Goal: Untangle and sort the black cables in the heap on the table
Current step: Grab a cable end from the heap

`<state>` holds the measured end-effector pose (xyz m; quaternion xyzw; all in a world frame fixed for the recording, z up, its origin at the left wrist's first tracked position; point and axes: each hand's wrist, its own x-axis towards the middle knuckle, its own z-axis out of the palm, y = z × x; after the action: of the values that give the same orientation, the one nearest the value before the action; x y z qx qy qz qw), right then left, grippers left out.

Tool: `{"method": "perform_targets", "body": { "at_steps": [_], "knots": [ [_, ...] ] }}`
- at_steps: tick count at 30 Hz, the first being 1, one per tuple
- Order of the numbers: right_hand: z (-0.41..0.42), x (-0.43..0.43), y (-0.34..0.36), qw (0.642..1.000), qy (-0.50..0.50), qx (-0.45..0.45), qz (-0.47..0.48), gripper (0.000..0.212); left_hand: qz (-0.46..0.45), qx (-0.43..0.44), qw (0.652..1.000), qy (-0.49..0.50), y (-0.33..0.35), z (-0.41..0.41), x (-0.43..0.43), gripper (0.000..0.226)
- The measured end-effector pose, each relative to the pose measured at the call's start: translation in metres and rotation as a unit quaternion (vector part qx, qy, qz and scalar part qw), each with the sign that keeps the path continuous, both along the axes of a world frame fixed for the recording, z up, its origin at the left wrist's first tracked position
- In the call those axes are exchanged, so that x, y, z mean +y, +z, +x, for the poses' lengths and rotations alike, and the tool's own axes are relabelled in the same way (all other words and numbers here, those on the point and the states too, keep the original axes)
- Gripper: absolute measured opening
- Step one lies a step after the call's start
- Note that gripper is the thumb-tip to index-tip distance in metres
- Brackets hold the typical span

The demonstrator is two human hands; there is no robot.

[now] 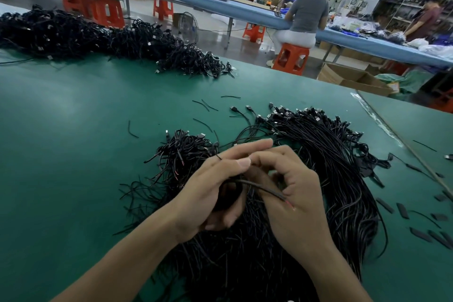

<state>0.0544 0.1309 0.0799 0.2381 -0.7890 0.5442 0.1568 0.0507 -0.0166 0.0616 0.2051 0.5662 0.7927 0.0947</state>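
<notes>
A heap of black cables [326, 154] lies on the green table [73, 154], fanned out with plug ends at the far side. A smaller tangle of cables [181, 154] sits just left of it. Both hands hover over the heap's near part. My left hand [210, 193] grips a bunch of black cables in its palm, index finger stretched forward. My right hand [294, 191] has its fingers curled against the left thumb. One cable end [264, 189] with red stripped wire lies across the right hand's back.
A long pile of black cables [98, 37] lines the table's far left edge. Short black sleeve pieces [402, 211] and cable offcuts [203, 105] are scattered on the table. Orange stools, cardboard boxes and people at a blue bench stand beyond.
</notes>
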Motion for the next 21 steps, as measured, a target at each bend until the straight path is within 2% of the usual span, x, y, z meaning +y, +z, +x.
{"method": "perform_targets", "body": {
  "at_steps": [3, 7, 12, 14, 17, 21],
  "knots": [
    [0.001, 0.002, 0.005, 0.998, 0.016, 0.015, 0.051, 0.024, -0.017, -0.018, 0.999, 0.041, 0.000, 0.001, 0.002, 0.043],
    [0.005, 0.002, 0.005, 0.993, 0.014, 0.029, 0.112, 0.017, -0.018, -0.041, 0.991, 0.125, 0.001, 0.001, 0.004, 0.041],
    [0.006, 0.002, 0.002, 0.989, -0.046, 0.031, 0.137, 0.018, -0.007, -0.052, 0.982, 0.181, -0.001, 0.000, 0.006, 0.051],
    [0.008, 0.000, 0.001, 0.981, -0.065, 0.078, 0.164, 0.009, -0.011, -0.058, 0.976, 0.210, -0.002, -0.003, 0.008, 0.053],
    [0.008, -0.001, -0.001, 0.951, -0.072, 0.183, 0.237, 0.007, -0.004, -0.080, 0.971, 0.227, -0.005, -0.006, 0.010, 0.060],
    [0.004, 0.005, 0.006, 0.881, -0.046, 0.299, 0.364, 0.008, -0.039, -0.110, 0.971, 0.210, -0.010, -0.008, 0.010, 0.064]
  ]
}}
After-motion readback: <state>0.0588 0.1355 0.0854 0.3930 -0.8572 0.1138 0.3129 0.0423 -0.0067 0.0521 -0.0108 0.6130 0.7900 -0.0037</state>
